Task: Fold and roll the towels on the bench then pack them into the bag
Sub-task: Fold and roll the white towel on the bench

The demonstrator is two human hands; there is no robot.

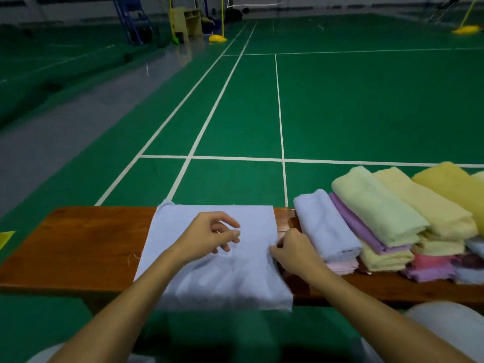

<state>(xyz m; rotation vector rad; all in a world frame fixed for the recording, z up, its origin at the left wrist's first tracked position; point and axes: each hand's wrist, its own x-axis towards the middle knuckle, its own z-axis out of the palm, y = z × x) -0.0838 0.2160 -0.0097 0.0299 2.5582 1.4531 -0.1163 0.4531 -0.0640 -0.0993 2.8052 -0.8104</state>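
Note:
A pale blue towel lies folded flat across the wooden bench, its near edge hanging over the front. My left hand hovers over the towel's middle, fingers loosely curled and holding nothing. My right hand pinches the towel's right edge. To the right sits a pile of folded towels: a pale blue one, a purple one, several yellow ones, and pink ones underneath. No bag is in view.
The bench stands on a green court floor with white lines. The bench's left part is bare wood. A yellow sheet corner shows at the far left. Net posts with yellow bases and a wooden stand are far off.

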